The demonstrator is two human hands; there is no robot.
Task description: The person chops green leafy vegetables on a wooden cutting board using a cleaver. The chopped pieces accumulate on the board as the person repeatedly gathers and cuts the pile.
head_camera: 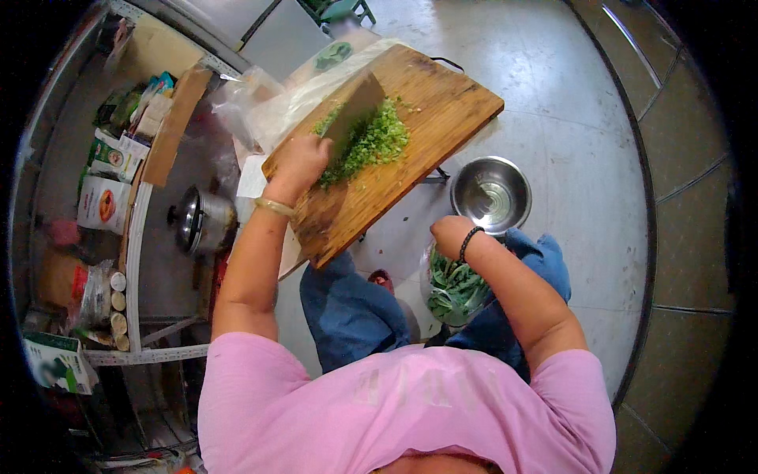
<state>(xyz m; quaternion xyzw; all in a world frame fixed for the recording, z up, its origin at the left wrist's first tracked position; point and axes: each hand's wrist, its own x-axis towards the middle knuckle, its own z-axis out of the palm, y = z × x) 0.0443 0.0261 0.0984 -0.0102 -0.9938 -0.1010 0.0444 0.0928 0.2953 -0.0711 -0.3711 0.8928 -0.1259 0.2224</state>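
My left hand (301, 161) grips a cleaver (359, 112) by its handle, with the broad blade on edge over the wooden cutting board (447, 98). Finely chopped green vegetable (388, 133) lies in a heap along the blade, mostly on its right side. A few bits are scattered towards the board's far end. My right hand (455, 236) hovers by my knee, its back towards me and its fingers curled; whether anything is in them is hidden. Just below it, leafy greens (456, 287) sit in a clear plastic bag between my legs.
A stainless steel bowl (491, 192) stands on the floor to the right of the board. Plastic bags (251, 98) lie along the board's left side. A lidded pot (207, 220) and a shelf rack (135, 266) with packages are further left. A green stool (349, 10) stands at the top.
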